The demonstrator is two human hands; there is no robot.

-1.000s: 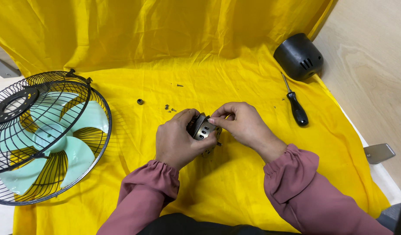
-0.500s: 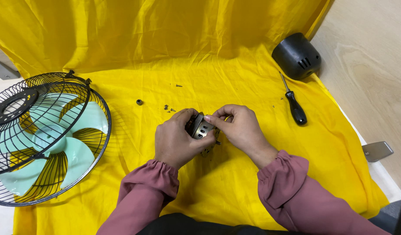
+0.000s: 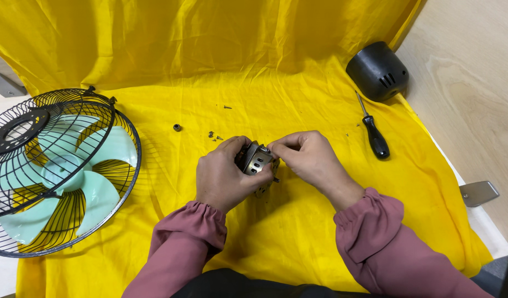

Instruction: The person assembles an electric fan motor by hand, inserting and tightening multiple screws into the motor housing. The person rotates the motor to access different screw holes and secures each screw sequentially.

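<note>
Left hand (image 3: pixel 225 177): closed around small metal motor (image 3: pixel 257 160), held above yellow cloth (image 3: pixel 298 232). Right hand (image 3: pixel 309 157): fingertips pinched at its right upper edge; screwdriver (image 3: pixel 373 134) farther right.

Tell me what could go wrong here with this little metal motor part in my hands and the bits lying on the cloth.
The small screws and the nut lie loose on the wrinkled yellow cloth; a tug on it could scatter them. The metal motor part is held above the cloth by the left hand and right hand only at the fingers, so it might slip. The screwdriver could roll.
</note>
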